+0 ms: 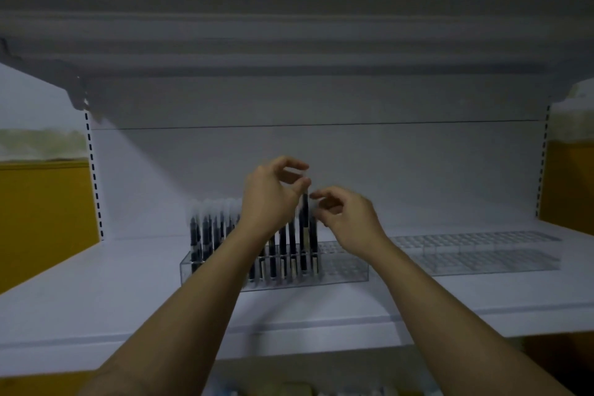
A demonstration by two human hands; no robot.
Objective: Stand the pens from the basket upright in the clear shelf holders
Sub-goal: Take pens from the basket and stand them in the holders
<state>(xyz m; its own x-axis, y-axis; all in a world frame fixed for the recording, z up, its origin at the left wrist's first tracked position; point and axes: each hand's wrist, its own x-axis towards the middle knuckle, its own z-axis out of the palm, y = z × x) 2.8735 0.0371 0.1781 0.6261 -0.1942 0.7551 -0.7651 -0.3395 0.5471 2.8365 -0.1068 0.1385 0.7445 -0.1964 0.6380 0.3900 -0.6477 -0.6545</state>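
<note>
- the left hand [270,196] is raised over the clear holder [347,270], thumb and forefinger curled together on the pale cap end of one dark pen [304,222]. the frame is blurred there, so the pinch is a reading rather than a certainty.
- the pen hangs just below those fingertips with its long axis close to vertical, cap up. its lower end is down among the cells at the right end of the filled rows.
- the right hand [347,219] sits just beside the pen on its right, a little lower, fingers loosely curled toward the shaft. i cannot tell whether it touches or grips anything.
- the standing pens [205,231] fill the left and middle of the holder, all upright. the cells to the right of the held pen show bare.
- a second holder [482,254] lies well apart to the right on the same shelf [96,299], with no pens showing in it.
- the basket is not in view.
- my judgement: the move is a straight drop along the pen's own axis, and the left hand is the one placed to seat it. the likely risk is the tip catching a cell wall or nudging the neighbouring pens.
</note>
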